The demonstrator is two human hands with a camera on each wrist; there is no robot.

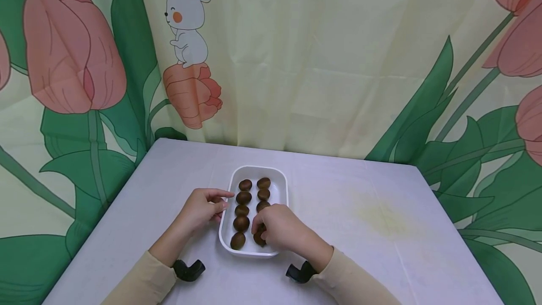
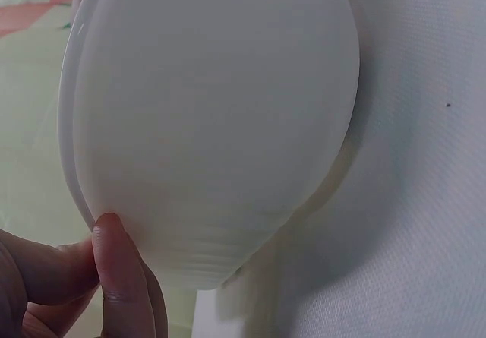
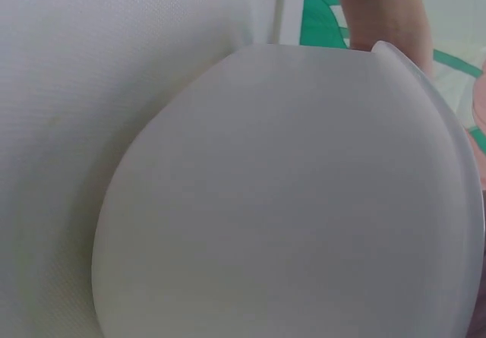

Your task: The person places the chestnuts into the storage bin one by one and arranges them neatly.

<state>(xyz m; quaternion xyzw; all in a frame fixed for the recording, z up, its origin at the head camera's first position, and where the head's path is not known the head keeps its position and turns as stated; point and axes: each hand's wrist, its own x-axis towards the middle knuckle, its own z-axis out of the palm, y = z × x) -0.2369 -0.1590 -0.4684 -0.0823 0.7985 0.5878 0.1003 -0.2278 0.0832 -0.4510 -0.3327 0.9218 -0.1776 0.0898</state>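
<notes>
A white rectangular tray holds brown chestnuts in two lengthwise rows. My left hand is at the tray's left side, its thumb and fingers pinching the rim; the left wrist view shows these fingertips against the outer wall. Over the right row, my right hand reaches down into the tray. Its curled fingers pinch the nearest chestnut of that row, which they partly cover. Another chestnut lies just beyond that hand. In the right wrist view the tray wall hides the fingers.
The tray stands on a table with a white cloth, which has a faint yellowish stain at right. Behind the table hangs a curtain printed with tulips and a rabbit. A black curved piece sits at each wrist.
</notes>
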